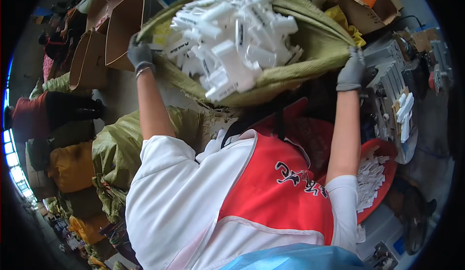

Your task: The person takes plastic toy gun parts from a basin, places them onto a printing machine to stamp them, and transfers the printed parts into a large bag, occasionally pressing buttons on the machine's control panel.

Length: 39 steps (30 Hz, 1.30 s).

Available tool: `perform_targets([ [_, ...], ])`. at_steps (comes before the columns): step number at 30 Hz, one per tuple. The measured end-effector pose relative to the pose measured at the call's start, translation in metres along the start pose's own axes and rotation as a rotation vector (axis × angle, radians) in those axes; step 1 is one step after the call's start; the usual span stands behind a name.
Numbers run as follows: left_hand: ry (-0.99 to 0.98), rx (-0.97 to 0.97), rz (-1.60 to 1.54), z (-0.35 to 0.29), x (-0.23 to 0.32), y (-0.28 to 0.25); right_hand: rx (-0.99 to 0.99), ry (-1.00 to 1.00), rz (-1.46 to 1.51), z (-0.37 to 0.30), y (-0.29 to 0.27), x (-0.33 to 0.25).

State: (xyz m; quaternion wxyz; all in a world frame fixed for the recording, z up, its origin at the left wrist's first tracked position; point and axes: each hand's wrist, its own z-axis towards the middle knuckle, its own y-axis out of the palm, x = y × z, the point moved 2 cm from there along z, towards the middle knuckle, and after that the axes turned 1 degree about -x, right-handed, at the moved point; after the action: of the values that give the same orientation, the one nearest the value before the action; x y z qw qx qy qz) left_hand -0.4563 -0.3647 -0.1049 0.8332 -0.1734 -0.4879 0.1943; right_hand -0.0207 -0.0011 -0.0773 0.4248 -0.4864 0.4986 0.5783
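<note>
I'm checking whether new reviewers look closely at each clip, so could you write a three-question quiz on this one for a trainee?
1. Multiple choice: what colour are the gloves the person wears? (a) orange (b) grey (c) blue
2. True or false: the left hand grips the rim of the olive-green sack, while the right hand is off the sack.
3. Short answer: what is heaped in the sack's open mouth?

Key:
1. (b), grey.
2. False; both hands grip the rim, one at each end of the opening.
3. White pieces, apparently plastic, lying at various angles.
</note>
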Motion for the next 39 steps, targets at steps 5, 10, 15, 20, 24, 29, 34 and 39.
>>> perform_targets([
  [5, -0.034, -0.085, -0.146, 0.013, -0.014, -0.027, -0.026, 0.011, 0.136, -0.031, -0.045, 0.015],
  [10, -0.212, -0.173, -0.417, 0.035, -0.007, -0.009, -0.182, -0.349, -0.592, 0.023, -0.043, 0.013],
  [15, 0.028, -0.185, 0.198, 0.058, 0.022, -0.017, -0.191, -0.790, -0.969, 0.030, -0.038, 0.012],
  [20, -0.034, -0.365, 0.071, 0.059, -0.021, -0.040, -0.371, -0.464, -0.587, 0.015, -0.069, 0.020],
  [24, -0.110, -0.417, -0.121, 0.026, 0.043, -0.026, -0.420, -0.079, 0.009, -0.021, -0.031, -0.015],
  [29, 0.364, -0.434, -0.024, 0.011, 0.079, -0.005, -0.317, -0.266, -0.346, -0.072, -0.060, -0.017],
  [34, 0.504, -0.400, -0.313, -0.023, 0.151, 0.020, -0.353, -0.134, -0.675, -0.156, -0.134, 0.043],
  [39, 0.580, -0.647, -0.584, -0.096, 0.230, 0.072, 0.149, -0.164, -0.851, -0.229, -0.264, 0.074],
])
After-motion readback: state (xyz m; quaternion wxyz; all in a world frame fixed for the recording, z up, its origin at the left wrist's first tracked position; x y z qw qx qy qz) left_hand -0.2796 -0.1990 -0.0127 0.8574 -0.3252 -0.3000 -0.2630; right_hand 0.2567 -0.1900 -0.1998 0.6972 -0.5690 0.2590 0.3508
